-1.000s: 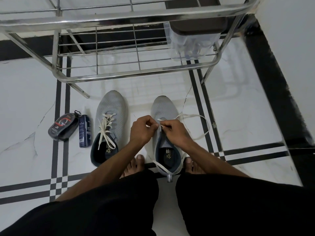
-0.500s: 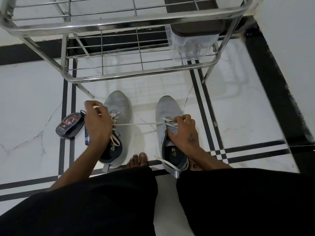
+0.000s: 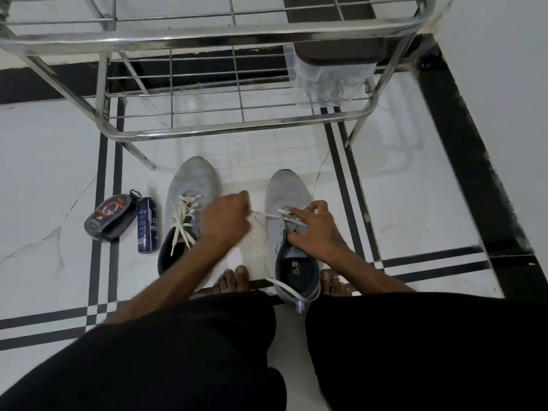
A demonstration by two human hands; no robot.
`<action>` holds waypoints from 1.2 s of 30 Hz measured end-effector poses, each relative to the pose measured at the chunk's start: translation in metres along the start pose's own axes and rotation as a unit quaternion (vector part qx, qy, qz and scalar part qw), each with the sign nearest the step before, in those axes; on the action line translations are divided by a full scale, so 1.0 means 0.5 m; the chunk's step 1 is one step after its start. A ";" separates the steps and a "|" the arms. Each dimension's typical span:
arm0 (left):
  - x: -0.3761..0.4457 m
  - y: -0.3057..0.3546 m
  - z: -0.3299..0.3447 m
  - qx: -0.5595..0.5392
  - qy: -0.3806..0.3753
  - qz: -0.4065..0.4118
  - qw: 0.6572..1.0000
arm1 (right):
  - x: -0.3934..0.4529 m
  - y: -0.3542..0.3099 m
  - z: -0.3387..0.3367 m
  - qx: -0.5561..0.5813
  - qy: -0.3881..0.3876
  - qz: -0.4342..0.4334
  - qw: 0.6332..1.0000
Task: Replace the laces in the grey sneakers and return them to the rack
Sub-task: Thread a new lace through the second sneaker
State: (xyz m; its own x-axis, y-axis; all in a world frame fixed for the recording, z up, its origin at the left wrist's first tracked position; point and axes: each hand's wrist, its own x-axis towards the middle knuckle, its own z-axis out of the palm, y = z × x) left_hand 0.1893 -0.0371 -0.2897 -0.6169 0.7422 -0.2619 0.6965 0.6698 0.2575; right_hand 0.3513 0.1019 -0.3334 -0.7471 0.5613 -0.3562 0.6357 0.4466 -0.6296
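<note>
Grey sneakers on tile floor [image 3: 415, 185] before rack [image 3: 225, 129]. Left hand [image 3: 226, 221] pinches lace [image 3: 265, 215], drawn from right sneaker [image 3: 286, 191]. Right hand [image 3: 318, 229] presses that shoe, thumb and finger at eyelets. Left sneaker [image 3: 191, 180] laced.

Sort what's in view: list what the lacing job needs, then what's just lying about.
Job: right sneaker, lace, left sneaker, rack, left hand pinching the lace, right hand on the right sneaker.

Lying about: black pack, blue can, clear box on the rack.
</note>
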 end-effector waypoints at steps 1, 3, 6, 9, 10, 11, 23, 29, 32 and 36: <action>-0.008 -0.031 -0.026 0.001 0.021 -0.022 1.000 | -0.001 -0.001 0.002 0.003 0.001 -0.004 1.000; -0.032 -0.092 -0.063 0.044 0.066 -0.033 0.996 | -0.003 -0.007 0.005 -0.022 0.007 -0.011 1.000; -0.052 -0.127 -0.073 0.150 0.075 0.006 0.986 | -0.009 -0.017 0.009 -0.086 0.056 -0.015 0.995; -0.033 -0.075 -0.025 0.093 0.046 0.060 0.993 | -0.017 -0.014 0.020 -0.020 0.075 0.007 0.997; -0.022 -0.043 -0.003 0.044 0.029 0.076 0.996 | -0.018 -0.013 0.022 0.011 0.071 0.018 0.997; -0.010 -0.008 0.018 0.004 0.007 0.082 0.997 | -0.017 -0.011 0.022 0.031 0.066 0.030 0.997; -0.040 -0.079 -0.014 -0.003 0.071 0.011 0.997 | -0.014 -0.018 0.028 0.056 0.030 0.109 0.992; -0.048 -0.033 -0.008 -0.085 0.060 0.049 0.993 | -0.019 -0.028 0.022 0.055 0.067 0.141 0.986; -0.056 -0.019 -0.039 -0.118 0.012 0.052 0.992 | -0.020 -0.033 0.010 0.080 0.111 0.137 0.981; -0.069 -0.008 -0.090 -0.370 -0.109 -0.014 0.923 | -0.025 -0.052 -0.018 0.075 0.128 0.087 0.985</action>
State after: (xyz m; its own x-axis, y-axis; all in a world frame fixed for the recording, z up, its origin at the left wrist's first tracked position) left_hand 0.1911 -0.0645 -0.2398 -0.4858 0.7562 -0.4384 0.1913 0.5814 0.7908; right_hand 0.3458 0.0895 -0.3065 -0.5434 0.7866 -0.2932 0.6997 0.2314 -0.6760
